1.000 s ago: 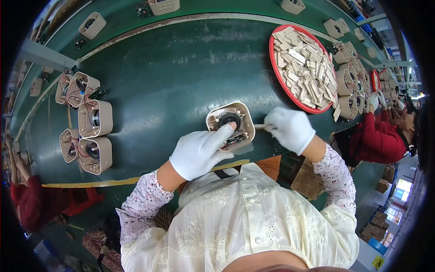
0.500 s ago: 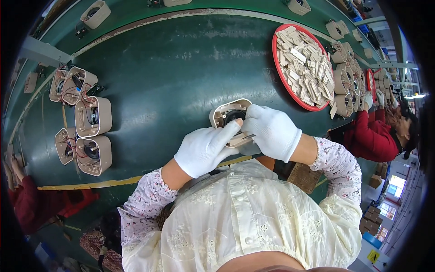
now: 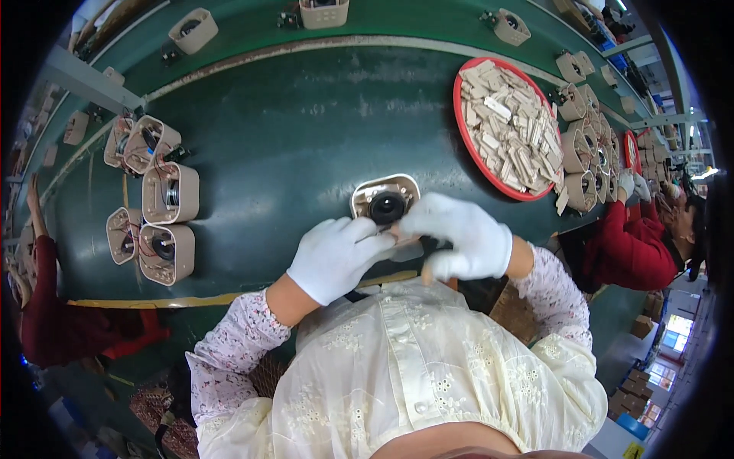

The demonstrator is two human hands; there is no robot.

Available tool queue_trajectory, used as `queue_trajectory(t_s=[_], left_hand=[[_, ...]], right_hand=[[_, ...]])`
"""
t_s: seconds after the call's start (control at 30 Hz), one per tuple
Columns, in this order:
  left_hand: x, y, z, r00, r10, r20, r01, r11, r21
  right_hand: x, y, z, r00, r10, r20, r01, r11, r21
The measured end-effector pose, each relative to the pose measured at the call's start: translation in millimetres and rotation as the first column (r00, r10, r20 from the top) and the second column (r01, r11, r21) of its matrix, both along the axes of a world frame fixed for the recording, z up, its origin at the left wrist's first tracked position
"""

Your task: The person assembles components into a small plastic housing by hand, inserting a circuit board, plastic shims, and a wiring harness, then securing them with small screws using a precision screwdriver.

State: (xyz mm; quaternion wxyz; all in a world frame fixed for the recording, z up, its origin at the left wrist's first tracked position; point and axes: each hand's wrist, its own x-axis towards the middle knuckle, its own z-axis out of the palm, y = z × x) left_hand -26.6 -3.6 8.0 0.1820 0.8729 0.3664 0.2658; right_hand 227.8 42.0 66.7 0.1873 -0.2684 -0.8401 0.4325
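Note:
In front of my body on the green bench stands a beige speaker housing (image 3: 419, 185), its hollow side up. A round black speaker driver (image 3: 388, 206) sits inside it. My left hand (image 3: 330, 258), in a white knitted glove, has its fingers closed on the near left edge of the housing. My right hand (image 3: 468, 236), gloved alike, reaches over the near right corner; its thumb hangs well apart from the fingers. The fingertips of both hands meet near the housing's front edge, where they hide what lies under them.
A red round tray (image 3: 461, 122) heaped with beige plastic strips lies at the right. Beyond it several housings (image 3: 575, 153) are stacked. More housings with wires (image 3: 191, 191) stand at the left, others (image 3: 194, 32) on the far belt. People in red work at both sides.
My right thumb has come away from the housing and dropped apart from the fingers. My left thumb has drawn back from the driver, which now shows more fully. The whole view has shifted slightly.

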Motion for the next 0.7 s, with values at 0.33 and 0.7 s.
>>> queue_trajectory(t_s=[0.33,0.7], left_hand=[[8,17,0,0.998,-0.058,0.021,0.059,0.997,-0.044],[64,321,-4,0.784,0.618,0.06,-0.609,0.748,0.262]], right_hand=[[8,-13,35,0.94,-0.19,-0.284,0.302,0.851,0.43],[41,-15,-15,0.834,-0.531,-0.152,0.552,0.814,0.181]])
